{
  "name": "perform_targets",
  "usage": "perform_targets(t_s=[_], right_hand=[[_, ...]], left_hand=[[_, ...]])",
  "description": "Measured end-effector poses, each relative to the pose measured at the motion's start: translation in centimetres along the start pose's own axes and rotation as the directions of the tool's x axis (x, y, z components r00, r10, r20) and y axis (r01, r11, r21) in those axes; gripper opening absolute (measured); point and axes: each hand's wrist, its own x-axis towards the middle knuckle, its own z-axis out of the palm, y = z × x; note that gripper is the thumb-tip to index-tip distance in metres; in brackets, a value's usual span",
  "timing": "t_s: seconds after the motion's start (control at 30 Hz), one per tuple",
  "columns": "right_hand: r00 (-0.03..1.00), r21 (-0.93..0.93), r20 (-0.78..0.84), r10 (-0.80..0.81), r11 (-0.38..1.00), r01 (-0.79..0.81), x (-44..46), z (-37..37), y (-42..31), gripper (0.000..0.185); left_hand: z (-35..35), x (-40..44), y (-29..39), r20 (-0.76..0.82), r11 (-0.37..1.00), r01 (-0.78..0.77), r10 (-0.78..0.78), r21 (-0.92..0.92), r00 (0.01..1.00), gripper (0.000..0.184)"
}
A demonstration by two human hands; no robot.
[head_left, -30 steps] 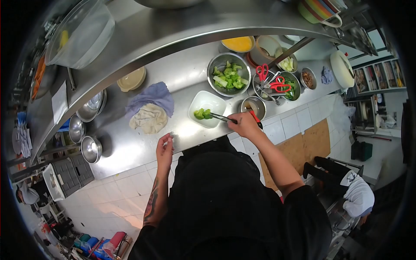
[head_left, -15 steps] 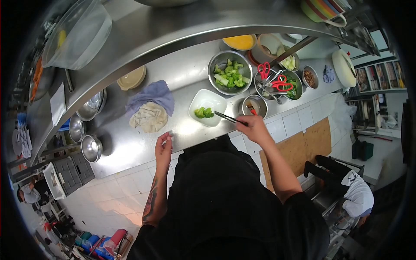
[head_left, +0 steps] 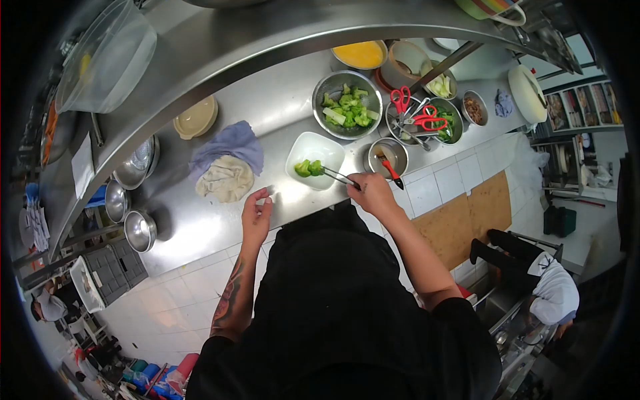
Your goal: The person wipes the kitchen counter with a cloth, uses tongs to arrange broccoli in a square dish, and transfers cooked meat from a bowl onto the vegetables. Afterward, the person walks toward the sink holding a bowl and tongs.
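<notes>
My right hand [head_left: 370, 192] is closed on dark tongs [head_left: 341, 177], whose tips touch broccoli pieces [head_left: 309, 168] in a square white bowl [head_left: 293, 148]. My left hand [head_left: 256, 211] hovers at the counter's front edge, fingers apart and curled, holding nothing. Behind the white bowl stands a steel bowl [head_left: 320, 85] of broccoli. To its right, a small steel pot [head_left: 371, 159] holds a red-handled brush [head_left: 391, 171]. A bowl with red-handled scissors [head_left: 401, 99] and other utensils sits further right. Left of the white bowl lie a blue cloth [head_left: 235, 144] and a cream cloth [head_left: 225, 179].
A steel shelf [head_left: 267, 41] spans above the counter [head_left: 193, 240]. Steel bowls [head_left: 140, 231] sit at the left end. A beige bowl [head_left: 196, 119], a yellow-filled container [head_left: 360, 55] and a bowl of brown pieces [head_left: 475, 108] stand further back. A person [head_left: 555, 293] bends at the lower right.
The tongs moved off the broccoli to the right, then returned to touch it. My left hand has risen slightly with its fingers more spread. The view has shifted a little.
</notes>
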Motion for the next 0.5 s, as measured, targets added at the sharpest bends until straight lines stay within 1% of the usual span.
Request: perform_targets(t_s=[0.07, 0.13, 0.27, 0.33, 0.37, 0.43, 0.5], right_hand=[[1.000, 0.004, 0.010, -0.011, 1.000, 0.011, 0.3, 0.2, 0.4, 0.014], [0.999, 0.002, 0.033, -0.001, 1.000, 0.001, 0.8, 0.8, 0.9, 0.016], [0.999, 0.010, 0.046, 0.020, 1.000, -0.020, 1.0, 1.1, 1.3, 0.018], [0.993, 0.112, 0.058, 0.103, 0.988, -0.109, 0.8, 0.3, 0.8, 0.022], [0.993, 0.110, 0.060, 0.102, 0.988, -0.108, 0.5, 0.1, 0.7, 0.022], [0.985, 0.206, 0.051, 0.167, 0.963, -0.174, 0.1, -0.3, 0.7, 0.023], [0.985, 0.198, 0.055, 0.161, 0.965, -0.169, -0.2, -0.5, 0.9, 0.023]], left_hand=[[-0.2, 0.0, -0.3, -0.011, 1.000, -0.005, 0.005, 0.000, 1.000, 0.039], [-0.6, -0.5, -0.4, -0.026, 0.997, 0.074, -0.075, -0.005, 0.997, 0.040], [-0.6, -1.4, -2.1, -0.028, 0.995, 0.101, -0.101, 0.005, 0.994, 0.041], [-0.4, -1.9, -2.2, -0.042, 0.998, 0.064, -0.063, 0.019, 0.997, 0.041], [-0.4, -2.0, -2.3, -0.043, 0.998, 0.066, -0.065, 0.018, 0.997, 0.041], [-0.3, -2.2, -2.3, -0.037, 0.996, 0.087, -0.088, -0.016, 0.995, 0.041], [-0.3, -2.1, -2.1, -0.033, 0.997, 0.079, -0.080, -0.018, 0.996, 0.041]])
